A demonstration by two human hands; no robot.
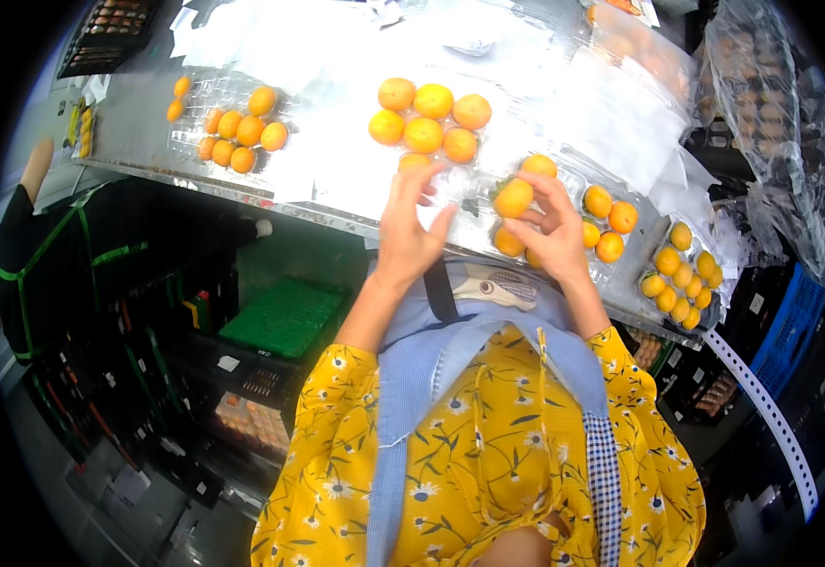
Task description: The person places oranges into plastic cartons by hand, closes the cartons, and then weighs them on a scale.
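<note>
My right hand (554, 230) has its fingers closed around an orange-yellow persimmon (513, 198) with green leaves at its left side. My left hand (412, 227) is raised over the front of the metal table, fingers apart and holding nothing, beside a fruit (414, 161) partly behind its fingertips. Beyond the hands, several orange fruits (423, 135) lie in rows in a clear plastic tray. Below the right hand, more fruit (509, 241) sits near the table edge, partly hidden by the fingers. Another fruit (539, 166) lies just beyond that hand.
Clear trays of fruit stand at the left (249, 131) and right (609, 246), with smaller yellow fruit (682, 275) at the right corner. White papers (575, 106) cover the back. A green crate (283, 317) is below at left, near a person in dark clothes (58, 241). Plastic-wrapped egg trays (760, 92) stand right.
</note>
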